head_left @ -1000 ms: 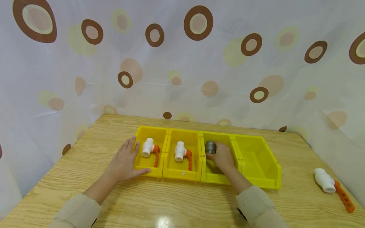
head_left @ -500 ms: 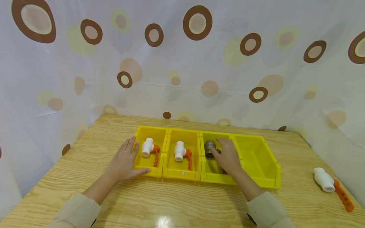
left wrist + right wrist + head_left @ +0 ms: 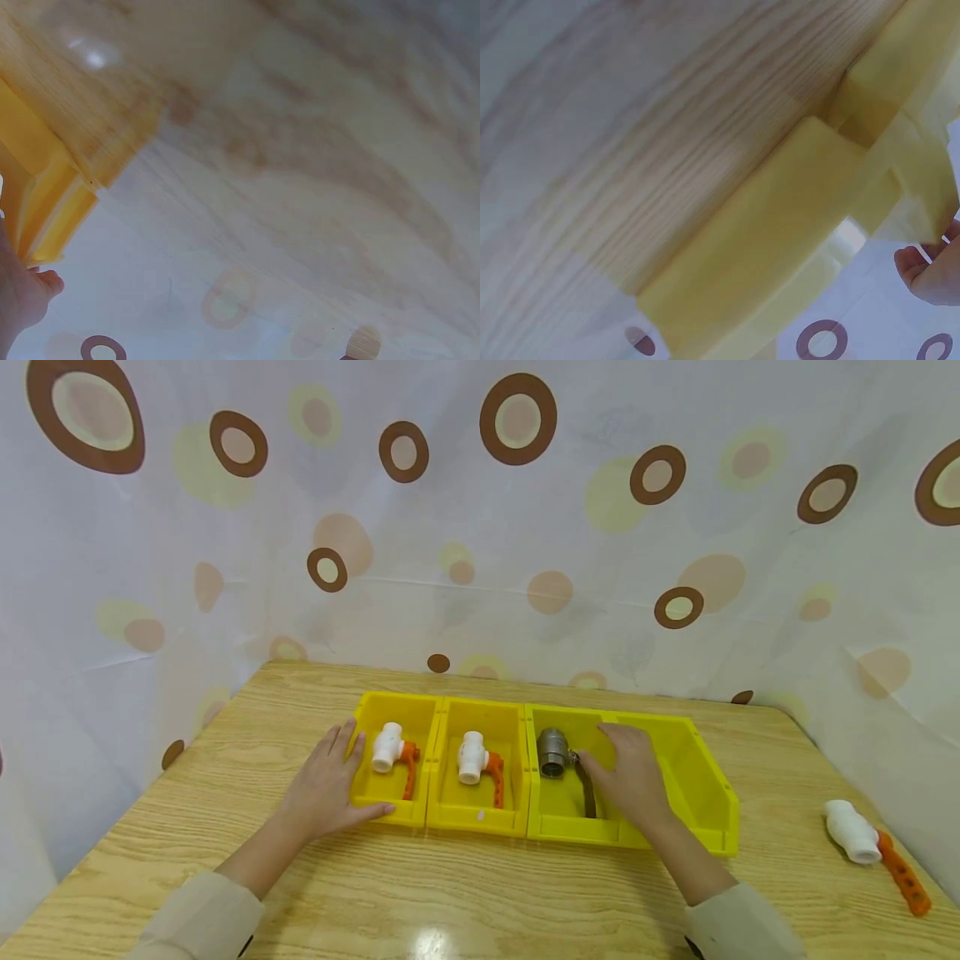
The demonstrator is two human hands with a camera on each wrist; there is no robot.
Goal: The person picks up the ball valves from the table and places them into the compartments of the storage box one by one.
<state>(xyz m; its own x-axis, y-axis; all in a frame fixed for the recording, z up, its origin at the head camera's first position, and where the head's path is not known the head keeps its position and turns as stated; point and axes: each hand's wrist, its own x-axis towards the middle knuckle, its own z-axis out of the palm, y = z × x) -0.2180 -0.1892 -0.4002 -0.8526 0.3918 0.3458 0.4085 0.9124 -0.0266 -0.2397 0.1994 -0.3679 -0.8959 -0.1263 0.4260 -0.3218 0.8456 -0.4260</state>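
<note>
In the head view my left hand (image 3: 322,789) rests with spread fingers against the left end of a row of joined yellow bins (image 3: 480,823). My right hand (image 3: 633,777) hovers with loose, parted fingers over the divider between the two right-hand bins, holding nothing. Just left of it, a grey metal ball valve (image 3: 552,753) lies in the third bin, its dark lever pointing toward the front wall. A white plastic ball valve (image 3: 387,748) with an orange lever lies in the first bin, and a similar white valve (image 3: 472,758) in the second.
Another white valve (image 3: 852,832) with an orange lever lies on the wooden table (image 3: 450,902), right of the bins. The fourth bin (image 3: 678,793) is partly hidden by the right hand. Behind the table hangs a patterned curtain (image 3: 480,527).
My right hand has let go of the metal valve and moved right, uncovering its lever. The valve stays in the third bin. My left hand has not moved.
</note>
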